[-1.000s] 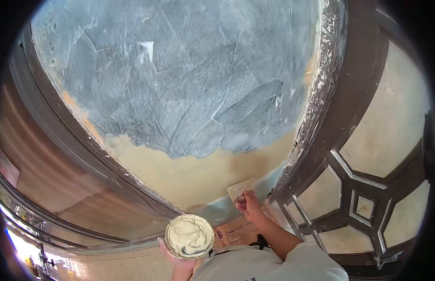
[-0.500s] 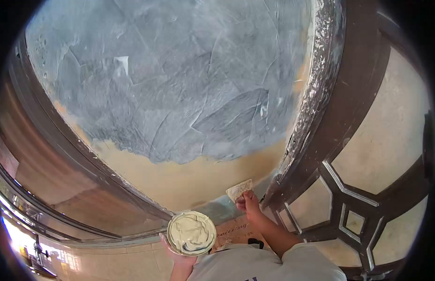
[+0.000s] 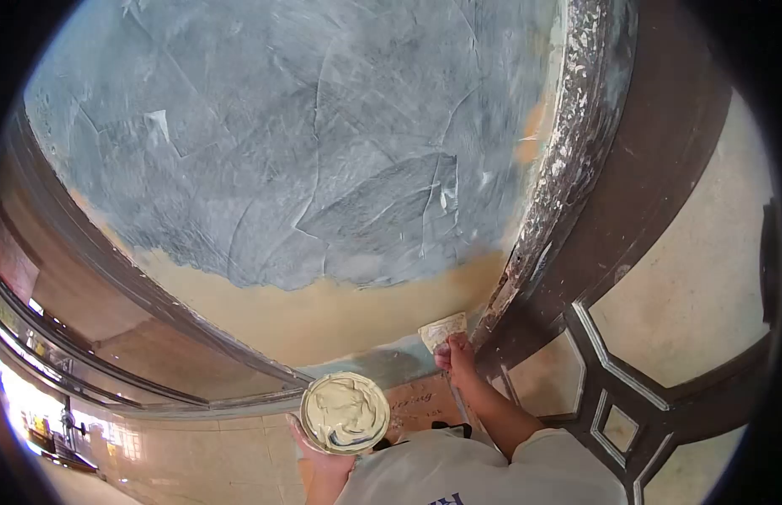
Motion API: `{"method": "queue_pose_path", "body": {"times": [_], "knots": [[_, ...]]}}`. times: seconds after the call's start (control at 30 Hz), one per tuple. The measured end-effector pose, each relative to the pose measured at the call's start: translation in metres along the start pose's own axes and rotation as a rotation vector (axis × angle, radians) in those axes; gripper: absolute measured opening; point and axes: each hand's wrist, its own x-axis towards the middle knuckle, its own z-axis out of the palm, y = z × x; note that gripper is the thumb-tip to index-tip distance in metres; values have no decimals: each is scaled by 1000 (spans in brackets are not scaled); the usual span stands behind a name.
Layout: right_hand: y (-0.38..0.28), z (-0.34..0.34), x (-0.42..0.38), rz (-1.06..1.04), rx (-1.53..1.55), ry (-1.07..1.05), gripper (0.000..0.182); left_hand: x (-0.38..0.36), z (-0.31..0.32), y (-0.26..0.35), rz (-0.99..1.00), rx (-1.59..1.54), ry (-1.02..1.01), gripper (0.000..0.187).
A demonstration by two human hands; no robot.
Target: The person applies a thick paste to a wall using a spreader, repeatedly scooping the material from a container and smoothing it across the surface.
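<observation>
My left hand (image 3: 318, 454) holds a round tub (image 3: 345, 413) from below and the left. Thick cream-coloured putty with swirl marks fills it. My right hand (image 3: 457, 353) is closed around a putty knife (image 3: 442, 331), whose wide blade is smeared with putty. The blade lies against or very close to the low right part of the wall panel (image 3: 349, 168); contact is hard to tell. Grey-blue skim with trowel ridges covers most of that panel. A tan band (image 3: 324, 316) runs along its lower part, above a bluish strip.
Dark wooden trim (image 3: 568, 151) with flaking white paint borders the panel on the right. Beyond it stands a dark lattice frame (image 3: 614, 362) with pale panes. Brown glossy panelling (image 3: 147, 353) curves along the left. A printed cardboard piece (image 3: 420, 404) lies on the tiled floor (image 3: 214, 454).
My right hand and the putty knife have shifted slightly up and right, toward the panel's right corner. The view has turned a little to the right. The tub stays in my left hand.
</observation>
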Motion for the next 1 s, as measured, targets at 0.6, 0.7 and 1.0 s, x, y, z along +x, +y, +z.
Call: {"method": "queue_pose_path", "body": {"times": [0.6,0.7,1.0], "knots": [[-31,-41,16,-16,-41,43,22,14,62,-36,-190,-355,205,85],[-85,2,-4,-251,-163,155,23,20,61,-42,-202,-346,221,85],[-53,-32,36,-179,-215,102,23,13,73,-41,-192,-270,68,83]]}}
